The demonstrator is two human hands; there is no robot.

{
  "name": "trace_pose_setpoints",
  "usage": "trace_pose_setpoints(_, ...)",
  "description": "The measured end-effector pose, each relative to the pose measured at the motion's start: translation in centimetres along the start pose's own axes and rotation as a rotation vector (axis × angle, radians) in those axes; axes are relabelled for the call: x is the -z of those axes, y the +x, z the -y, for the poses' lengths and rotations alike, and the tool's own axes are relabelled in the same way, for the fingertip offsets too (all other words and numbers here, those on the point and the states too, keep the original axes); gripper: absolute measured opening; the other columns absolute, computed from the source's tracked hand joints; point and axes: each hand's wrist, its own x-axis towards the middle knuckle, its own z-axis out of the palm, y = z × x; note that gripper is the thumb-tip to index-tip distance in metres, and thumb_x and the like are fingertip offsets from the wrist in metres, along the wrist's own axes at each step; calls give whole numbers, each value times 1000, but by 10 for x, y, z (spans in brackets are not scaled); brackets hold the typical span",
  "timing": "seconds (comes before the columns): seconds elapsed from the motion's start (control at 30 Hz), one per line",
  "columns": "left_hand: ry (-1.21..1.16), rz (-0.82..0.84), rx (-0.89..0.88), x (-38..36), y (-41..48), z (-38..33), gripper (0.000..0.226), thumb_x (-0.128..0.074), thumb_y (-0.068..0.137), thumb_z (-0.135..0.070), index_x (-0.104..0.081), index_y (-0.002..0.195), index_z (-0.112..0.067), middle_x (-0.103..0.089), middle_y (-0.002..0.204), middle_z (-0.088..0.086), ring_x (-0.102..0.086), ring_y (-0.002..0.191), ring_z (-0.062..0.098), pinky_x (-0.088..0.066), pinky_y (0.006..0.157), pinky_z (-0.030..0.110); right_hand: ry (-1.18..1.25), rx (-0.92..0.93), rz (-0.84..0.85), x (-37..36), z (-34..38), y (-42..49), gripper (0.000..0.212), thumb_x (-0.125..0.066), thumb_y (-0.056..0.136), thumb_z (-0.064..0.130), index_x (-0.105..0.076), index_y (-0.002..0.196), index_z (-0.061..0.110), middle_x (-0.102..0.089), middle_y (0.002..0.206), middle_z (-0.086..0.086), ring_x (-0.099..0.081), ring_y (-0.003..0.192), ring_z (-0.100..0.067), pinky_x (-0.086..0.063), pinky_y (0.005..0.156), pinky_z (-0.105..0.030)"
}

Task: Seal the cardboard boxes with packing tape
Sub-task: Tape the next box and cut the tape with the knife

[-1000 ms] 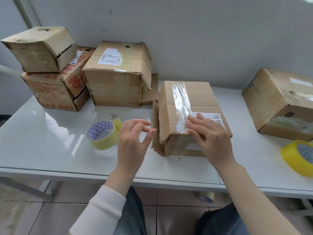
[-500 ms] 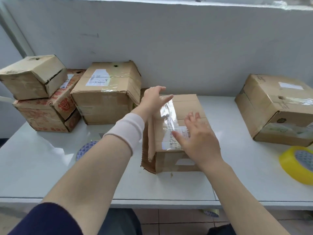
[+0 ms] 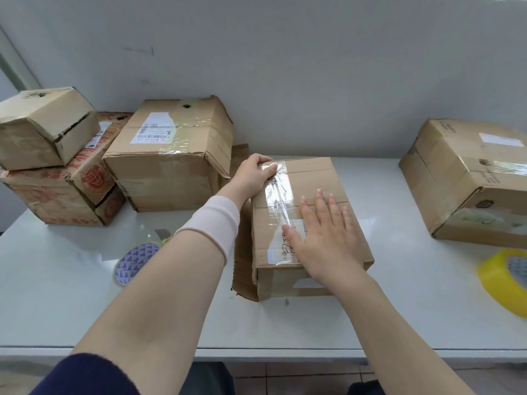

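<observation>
My left hand curls over the far edge of the box to pin the tape strip there. My right hand lies flat, fingers straight, on the box top, probably steadying it.

We see matt brown cardboard on the middle box, creased and scuffed, with a strip of clear tape along its top that shines and wrinkles. The table beneath is smooth, white and glossy enough to mirror light, while the wall looks matt and painted. We also make out a white paper label on the rear box, a glossy yellow tape roll and a soft cloth sleeve.
</observation>
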Motion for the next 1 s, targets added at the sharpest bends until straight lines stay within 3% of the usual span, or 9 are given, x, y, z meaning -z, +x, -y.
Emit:
trace_pose_setpoints(0.13,-3,-27,1,2,-8,-6,39,-53,96,-27,-50,130,-8,-53,131,11,-53,117,22,-41,101,32,1,3,21,3,1,0,67,-13,93,61,3,150,28,17,157,-2,19,143,-18,16,113,-36)
trace_pose_setpoints(0.27,-180,-129,99,9,-44,10,59,-37,100,-40,-24,148,-8,-28,153,8,-26,141,20,-20,117,39,66,80,-63,12,-3,-12,88,-1,77,75,-3,150,27,11,158,1,20,143,-18,12,114,-45)
trace_pose_setpoints(0.4,-296,-57,362,6,-104,54,63,-25,98,-55,-34,145,-14,-39,148,5,-37,134,22,-30,108,35,-125,150,-40,12,-15,-27,108,12,50,94,7,145,44,15,158,-1,20,142,-34,6,107,-66)
trace_pose_setpoints(0.57,-691,207,333,-10,-150,56,53,-23,100,-48,-56,128,-18,-67,117,-2,-64,103,5,-49,83,20,-154,146,-1,15,-14,-31,117,-9,38,95,-3,145,47,4,159,5,5,145,-27,-12,110,-54)
trace_pose_setpoints(0.67,-637,214,215,-9,-157,34,50,-24,101,-44,-51,133,-17,-62,127,0,-59,111,6,-46,91,21,79,114,-96,24,-26,-37,110,-29,43,93,-24,142,45,-13,157,10,-7,145,-23,-20,108,-50)
trace_pose_setpoints(0.73,-575,151,57,-1,-161,14,40,-33,100,-36,-49,134,-21,-51,138,-5,-48,124,5,-37,106,27,456,61,-172,24,-39,-47,97,-43,50,92,-31,137,50,-27,152,13,-20,142,-19,-28,108,-48)
trace_pose_setpoints(0.83,-274,52,-255,7,-166,-13,36,-46,98,-19,-51,133,-17,-39,140,-16,-28,134,-5,-19,112,17,1073,-24,-125,10,-44,-68,85,-52,48,90,-36,125,57,-46,136,15,-47,121,-4,-49,86,-16)
trace_pose_setpoints(0.9,8,36,-346,5,-174,-21,37,-51,96,-26,-54,132,-19,-37,138,-21,-23,136,-6,-17,111,17,1181,-36,-80,-9,-44,-83,87,-56,50,86,-41,125,45,-53,126,11,-52,111,1,-47,72,-5)
trace_pose_setpoints(1.0,255,29,-418,-4,-188,-24,43,-55,94,-31,-50,135,-20,-34,147,-15,-17,141,0,-13,117,23,1163,-1,-3,-20,-45,-102,69,-66,63,62,-42,123,38,-55,126,10,-53,114,0,-44,74,-3)
